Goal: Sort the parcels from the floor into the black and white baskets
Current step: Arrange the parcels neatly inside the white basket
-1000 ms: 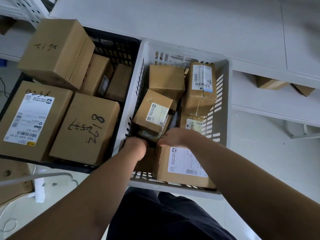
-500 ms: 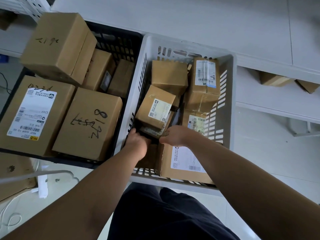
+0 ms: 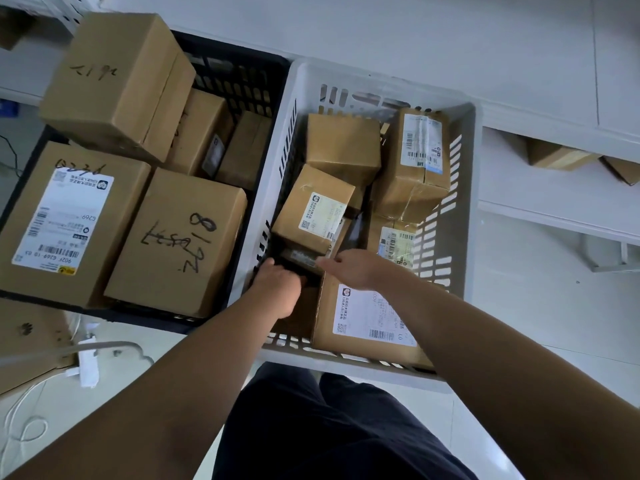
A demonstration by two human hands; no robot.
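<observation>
The white basket (image 3: 363,76) stands on the right and holds several brown parcels, some with labels. Both my hands are inside its near left corner. My left hand (image 3: 277,289) curls over the left end of a small dark parcel (image 3: 299,259), and my right hand (image 3: 353,268) presses on its right end. This dark parcel lies low, partly under a labelled brown parcel (image 3: 315,213). A large labelled parcel (image 3: 367,320) lies below my right wrist. The black basket (image 3: 235,74) on the left is full of bigger brown boxes.
A white shelf (image 3: 554,188) runs behind and to the right of the baskets, with brown boxes (image 3: 557,155) under its top. A cardboard box (image 3: 31,341) and white cables (image 3: 27,427) lie on the floor at the left. My dark trousers (image 3: 329,427) are just below the white basket.
Both hands stay on the small dark parcel in the white basket. My left hand has pushed slightly deeper toward the basket's left wall.
</observation>
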